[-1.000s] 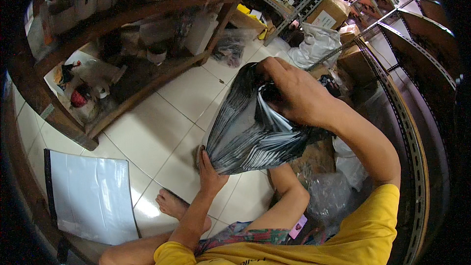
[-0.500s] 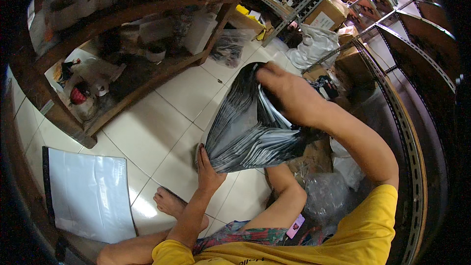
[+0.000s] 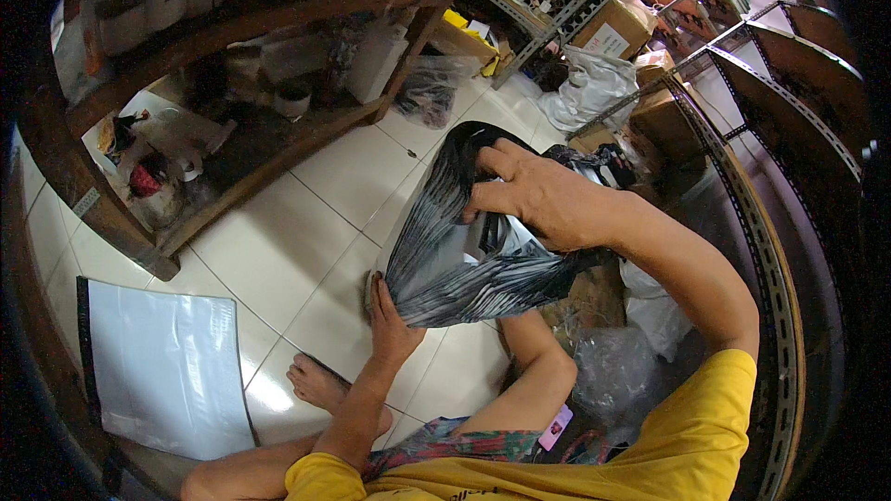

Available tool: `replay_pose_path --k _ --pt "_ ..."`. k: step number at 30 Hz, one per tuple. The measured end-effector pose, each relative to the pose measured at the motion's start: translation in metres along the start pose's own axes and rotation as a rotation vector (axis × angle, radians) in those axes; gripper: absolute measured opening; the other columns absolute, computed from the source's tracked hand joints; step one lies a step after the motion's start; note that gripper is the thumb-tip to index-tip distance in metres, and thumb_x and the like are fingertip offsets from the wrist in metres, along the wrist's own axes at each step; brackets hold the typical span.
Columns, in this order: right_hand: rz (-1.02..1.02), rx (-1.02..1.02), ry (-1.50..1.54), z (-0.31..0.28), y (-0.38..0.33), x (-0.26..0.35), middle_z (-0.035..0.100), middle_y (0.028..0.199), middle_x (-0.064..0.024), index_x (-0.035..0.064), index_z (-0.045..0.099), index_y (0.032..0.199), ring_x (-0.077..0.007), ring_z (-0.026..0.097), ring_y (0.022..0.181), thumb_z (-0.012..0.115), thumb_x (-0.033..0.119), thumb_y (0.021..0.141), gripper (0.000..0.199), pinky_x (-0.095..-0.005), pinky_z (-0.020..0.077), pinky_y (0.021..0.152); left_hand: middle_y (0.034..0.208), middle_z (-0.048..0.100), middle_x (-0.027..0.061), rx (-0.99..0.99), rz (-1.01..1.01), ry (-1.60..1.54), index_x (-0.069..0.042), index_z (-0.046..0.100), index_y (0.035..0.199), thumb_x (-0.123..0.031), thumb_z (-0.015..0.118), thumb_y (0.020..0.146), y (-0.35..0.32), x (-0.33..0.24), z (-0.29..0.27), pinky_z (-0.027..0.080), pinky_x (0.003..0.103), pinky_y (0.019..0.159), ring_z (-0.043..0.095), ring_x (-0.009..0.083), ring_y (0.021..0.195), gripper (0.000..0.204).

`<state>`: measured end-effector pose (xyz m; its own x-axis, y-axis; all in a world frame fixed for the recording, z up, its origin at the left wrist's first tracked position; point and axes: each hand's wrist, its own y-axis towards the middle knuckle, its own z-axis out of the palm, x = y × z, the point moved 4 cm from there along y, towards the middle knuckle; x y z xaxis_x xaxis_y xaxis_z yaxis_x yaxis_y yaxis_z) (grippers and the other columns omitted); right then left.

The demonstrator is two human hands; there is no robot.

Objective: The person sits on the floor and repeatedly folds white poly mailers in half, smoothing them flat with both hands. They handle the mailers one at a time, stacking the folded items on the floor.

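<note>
A thick bundle of grey and black plastic mailing bags (image 3: 436, 223) is bent and fanned in front of me, its many thin edges showing. My left hand (image 3: 392, 323) pinches the bundle's lower left corner, thumb on the upper face, most of its fingers hidden beneath. At the top right, my right hand (image 3: 548, 199) reaches over with fingers curled onto the folded edges; their tips are partly hidden in the fold. Pale inner faces of the bags show below the right palm. On the floor at left lies a flat white plastic mailing bag stack (image 3: 167, 362) with a black edge.
A wooden shelf (image 3: 269, 181) with pots stands at far left. Metal racks (image 3: 742, 176) line the right side. Cartons (image 3: 613, 28), a white sack (image 3: 589, 88) and clear plastic (image 3: 613, 371) lie about. A pink phone (image 3: 555, 429) rests beside my right leg.
My right hand has moved slightly right and down, its fingers now spread more over the fold. The bundle's middle has opened wider. My left hand keeps its corner.
</note>
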<state>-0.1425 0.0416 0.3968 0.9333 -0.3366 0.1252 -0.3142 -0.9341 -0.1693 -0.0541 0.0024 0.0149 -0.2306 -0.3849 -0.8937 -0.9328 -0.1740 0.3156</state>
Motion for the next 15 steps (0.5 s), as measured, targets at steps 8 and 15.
replay_pose_path --k 8,15 --pt "0.453 -0.034 -0.086 -0.002 -0.007 -0.014 0.063 0.098 -0.026 0.0002 0.047 0.119 -0.0442 0.062 0.098 0.067 0.004 0.078 0.046 -0.0505 0.0493 0.082 0.152 0.02 0.035 -0.077 0.056 0.026 0.0 0.003 0.152 -0.025 0.081 0.074 0.002 -0.002 -0.003 0.029 0.058 0.115 0.025 0.0517 0.141 0.113" --pt "0.692 -0.041 -0.169 0.01 -0.029 -0.013 0.066 0.085 -0.0324 -0.0036 0.044 0.113 -0.0487 0.066 0.087 0.065 -0.003 0.073 0.045 -0.0542 0.0544 0.074 0.151 0.022 0.0351 -0.045 0.033 -0.012 0.0 0.003 0.152 -0.022 0.08 0.074 0.002 -0.005 -0.003 0.031 0.059 0.114 0.026 0.0517 0.14 0.112"
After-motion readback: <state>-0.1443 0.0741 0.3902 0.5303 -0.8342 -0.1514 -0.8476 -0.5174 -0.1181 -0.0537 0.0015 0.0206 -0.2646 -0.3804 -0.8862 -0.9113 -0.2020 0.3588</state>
